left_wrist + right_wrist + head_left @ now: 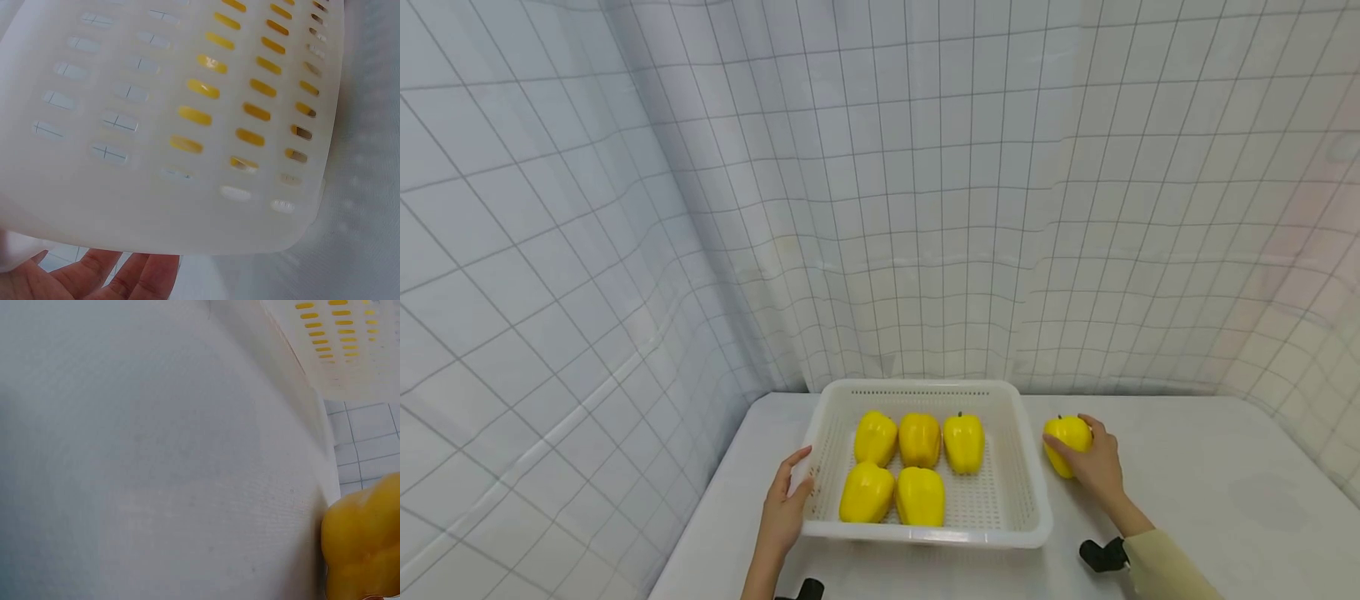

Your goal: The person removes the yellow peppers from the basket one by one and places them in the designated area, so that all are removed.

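My right hand [1099, 467] holds a yellow bell pepper [1062, 433] at the basket's right, thumb on its near side and fingers round the far side. The same pepper [362, 540] shows at the right edge in the right wrist view. At the white plastic basket [1011, 533], my left hand [784, 508] holds the left side, fingers and thumb at the rim. Its fingers [128, 275] show past the slotted wall in the left wrist view. Several yellow bell peppers [919, 439] lie inside the basket, three in the far row and two in the near row.
Basket and peppers are on a white-covered table [1195, 483]. A white curtain with a dark grid [955, 208] hangs behind the table and along both sides. Black wrist mounts [1103, 555] sit below each hand, near the front.
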A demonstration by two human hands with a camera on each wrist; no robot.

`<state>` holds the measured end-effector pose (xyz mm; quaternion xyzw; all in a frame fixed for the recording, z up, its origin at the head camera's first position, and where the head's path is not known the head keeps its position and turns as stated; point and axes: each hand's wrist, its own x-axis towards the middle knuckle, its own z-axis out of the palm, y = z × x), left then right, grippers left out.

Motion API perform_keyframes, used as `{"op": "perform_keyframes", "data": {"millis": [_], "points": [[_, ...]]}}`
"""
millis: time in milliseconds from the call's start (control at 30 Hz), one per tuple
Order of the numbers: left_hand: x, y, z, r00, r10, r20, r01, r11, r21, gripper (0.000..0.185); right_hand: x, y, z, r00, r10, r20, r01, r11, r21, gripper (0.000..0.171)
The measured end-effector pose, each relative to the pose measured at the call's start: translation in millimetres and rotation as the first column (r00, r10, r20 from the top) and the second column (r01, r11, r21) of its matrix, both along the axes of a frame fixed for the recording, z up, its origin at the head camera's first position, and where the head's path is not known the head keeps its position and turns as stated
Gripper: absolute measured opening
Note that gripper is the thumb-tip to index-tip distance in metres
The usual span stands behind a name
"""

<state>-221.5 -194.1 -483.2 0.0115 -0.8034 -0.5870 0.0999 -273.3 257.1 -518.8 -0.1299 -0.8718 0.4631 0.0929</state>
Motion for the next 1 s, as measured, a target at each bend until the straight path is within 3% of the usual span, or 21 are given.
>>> {"op": "perform_keyframes", "data": {"millis": [1000], "points": [[0.3,-0.5,1.9,1.0,-0.007,0.011,0.007,1.0,0.004,0.044,-3.4,2.8,-6.0,1.0,0.004,0.009,-0.004,1.0,0.02,0.095]]}}
